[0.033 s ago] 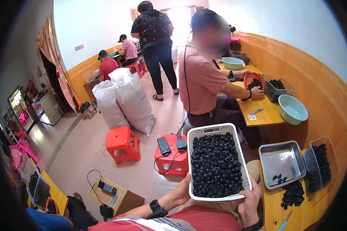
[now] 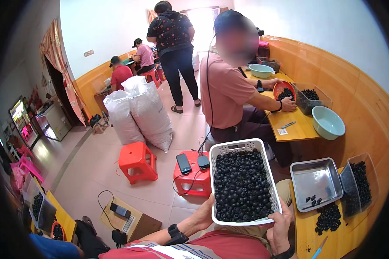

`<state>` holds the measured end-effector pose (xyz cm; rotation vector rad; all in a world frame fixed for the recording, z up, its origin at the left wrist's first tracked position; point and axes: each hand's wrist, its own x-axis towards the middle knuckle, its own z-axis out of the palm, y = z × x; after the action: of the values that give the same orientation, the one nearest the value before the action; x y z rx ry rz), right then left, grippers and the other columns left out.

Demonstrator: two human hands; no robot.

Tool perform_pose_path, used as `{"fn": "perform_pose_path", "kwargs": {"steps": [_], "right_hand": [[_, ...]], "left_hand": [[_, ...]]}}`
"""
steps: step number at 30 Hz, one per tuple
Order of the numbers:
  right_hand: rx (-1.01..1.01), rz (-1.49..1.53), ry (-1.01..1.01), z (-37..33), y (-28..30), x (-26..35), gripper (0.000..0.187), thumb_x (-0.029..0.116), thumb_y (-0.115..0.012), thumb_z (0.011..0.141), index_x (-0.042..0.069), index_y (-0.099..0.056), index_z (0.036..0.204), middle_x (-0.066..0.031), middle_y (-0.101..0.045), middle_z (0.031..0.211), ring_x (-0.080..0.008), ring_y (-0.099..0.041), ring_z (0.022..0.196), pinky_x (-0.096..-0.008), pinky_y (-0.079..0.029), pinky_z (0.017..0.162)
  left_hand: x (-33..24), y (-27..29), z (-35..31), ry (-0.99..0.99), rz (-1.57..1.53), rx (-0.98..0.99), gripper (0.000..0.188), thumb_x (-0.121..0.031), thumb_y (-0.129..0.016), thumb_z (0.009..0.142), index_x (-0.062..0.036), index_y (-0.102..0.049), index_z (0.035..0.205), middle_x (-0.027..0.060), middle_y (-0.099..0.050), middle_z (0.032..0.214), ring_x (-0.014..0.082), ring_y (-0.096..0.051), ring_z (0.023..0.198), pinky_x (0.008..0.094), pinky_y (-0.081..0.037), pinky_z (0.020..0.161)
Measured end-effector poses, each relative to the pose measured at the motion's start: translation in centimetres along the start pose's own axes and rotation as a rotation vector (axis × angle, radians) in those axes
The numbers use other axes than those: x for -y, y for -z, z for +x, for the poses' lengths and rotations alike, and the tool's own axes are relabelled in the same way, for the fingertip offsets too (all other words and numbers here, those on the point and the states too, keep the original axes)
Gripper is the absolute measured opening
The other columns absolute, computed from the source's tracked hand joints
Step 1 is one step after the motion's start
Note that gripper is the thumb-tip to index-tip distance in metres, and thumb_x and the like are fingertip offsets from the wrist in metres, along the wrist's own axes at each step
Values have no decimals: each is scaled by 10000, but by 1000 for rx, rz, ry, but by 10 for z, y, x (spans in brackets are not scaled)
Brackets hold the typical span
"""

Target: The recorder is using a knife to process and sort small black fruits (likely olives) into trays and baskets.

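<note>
A white plastic basket (image 2: pixel 243 223) with perforated sides is held up before me, tilted so that its contents show. Small round black pieces (image 2: pixel 241 185) fill it; some look ringed or hollow in the middle. At the basket's lower left corner, my left hand (image 2: pixel 203 214) grips the wall. My right hand (image 2: pixel 281 225) clasps the lower right corner, thumb over the rim. To the right, a metal tray (image 2: pixel 316 181) holds a few black pieces. Beside it lie a loose black heap (image 2: pixel 328 219) and a blue-handled knife (image 2: pixel 320 248) on the yellow table (image 2: pixel 352 231).
A clear bin (image 2: pixel 359 185) of black pieces stands right of the tray. Ahead, a co-worker (image 2: pixel 229 86) handles a red bowl (image 2: pixel 284 90). Red stools (image 2: pixel 137 162), white sacks (image 2: pixel 147 114) and a cardboard box (image 2: pixel 142 224) with a cabled device occupy the floor leftward.
</note>
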<state>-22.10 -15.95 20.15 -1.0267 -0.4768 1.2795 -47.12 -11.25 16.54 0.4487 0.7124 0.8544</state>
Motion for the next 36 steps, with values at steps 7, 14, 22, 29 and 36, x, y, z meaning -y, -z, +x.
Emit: {"fn": "perform_pose_path", "kwargs": {"steps": [7, 14, 22, 29, 36], "right_hand": [[1, -45, 23, 5, 6, -20, 749, -58, -430, 652, -108, -514, 1394, -165, -675, 1148, -223, -702, 669, -327, -612, 426], [28, -55, -30, 10, 13, -37, 751, -70, -427, 653, -96, -522, 1397, -153, -696, 1096, -210, -695, 651, -328, -607, 422], [34, -57, 6, 15, 25, -45, 745, -71, -434, 656, -96, -526, 1395, -147, -701, 1097, -180, -705, 751, -299, -623, 527], [58, -82, -89, 12, 19, -37, 735, -62, -439, 688, -101, -490, 1420, -142, -699, 1084, -172, -702, 706, -262, -605, 496], [-6, -121, -110, 25, 28, -52, 719, -63, -437, 732, -74, -462, 1450, -137, -673, 1090, -177, -682, 637, -277, -600, 441]], "left_hand": [[6, 29, 10, 63, -6, 2, 668, -382, -718, 921, -6, -495, 1427, 99, -593, 1400, 213, -581, 1258, 396, -441, 1111], [11, 43, 13, 115, 35, -48, 578, -203, -692, 873, 16, -526, 1381, 122, -636, 1322, 237, -631, 1177, 409, -488, 1069], [22, 51, 14, 81, 38, -40, 561, -104, -636, 825, 44, -533, 1355, 146, -659, 1275, 257, -666, 1124, 433, -535, 1030], [25, 49, 14, 67, 40, 43, 668, -143, -661, 793, 38, -484, 1411, 125, -613, 1351, 236, -620, 1197, 401, -491, 1075], [35, 61, 32, 77, 49, 39, 782, -173, -664, 755, 32, -421, 1469, 155, -596, 1380, 280, -611, 1231, 429, -483, 1096]]}}
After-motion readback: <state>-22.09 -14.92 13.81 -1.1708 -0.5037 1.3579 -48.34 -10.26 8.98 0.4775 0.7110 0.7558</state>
